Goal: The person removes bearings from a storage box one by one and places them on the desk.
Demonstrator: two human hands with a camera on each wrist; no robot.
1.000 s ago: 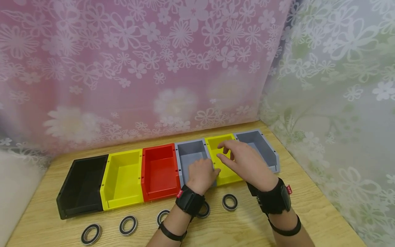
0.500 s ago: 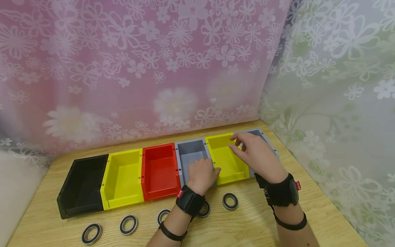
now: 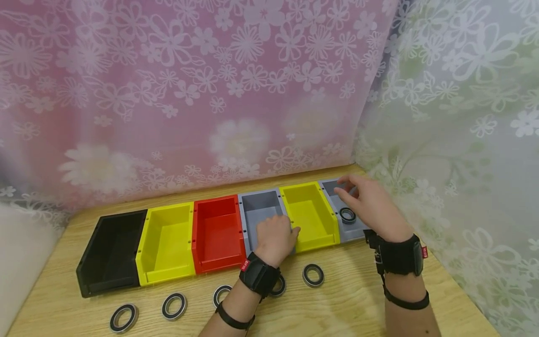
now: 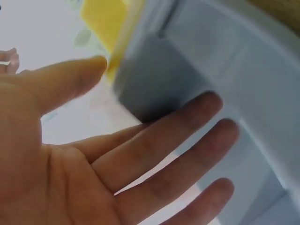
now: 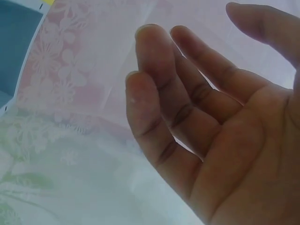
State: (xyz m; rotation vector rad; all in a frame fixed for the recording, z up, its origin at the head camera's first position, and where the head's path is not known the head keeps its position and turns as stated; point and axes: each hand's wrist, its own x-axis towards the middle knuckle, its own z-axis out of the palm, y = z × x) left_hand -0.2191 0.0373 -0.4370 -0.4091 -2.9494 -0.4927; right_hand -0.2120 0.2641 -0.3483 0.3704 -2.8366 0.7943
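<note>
My right hand (image 3: 376,206) is above the grey bin (image 3: 330,187) at the right end of the row, its fingers loosely bent. The right wrist view shows that hand (image 5: 225,131) with nothing in it. A ball bearing (image 3: 347,215) with a black ring face lies in that end bin, just left of the hand. My left hand (image 3: 274,239) is over the front of the other grey bin (image 3: 258,203). In the left wrist view the left hand (image 4: 117,164) has relaxed, spread fingers beside the bin wall; whether they touch it I cannot tell.
A yellow bin (image 3: 310,215) separates the grey ones. Further left stand a red bin (image 3: 219,234), another yellow bin (image 3: 168,243) and a black bin (image 3: 113,252). Several bearings (image 3: 313,275) lie in a row on the wooden table (image 3: 328,313), some partly behind my left arm.
My right hand has moved right, from over the right yellow bin to over the end grey bin. The bearing in that bin has come into view. My left hand stays in place.
</note>
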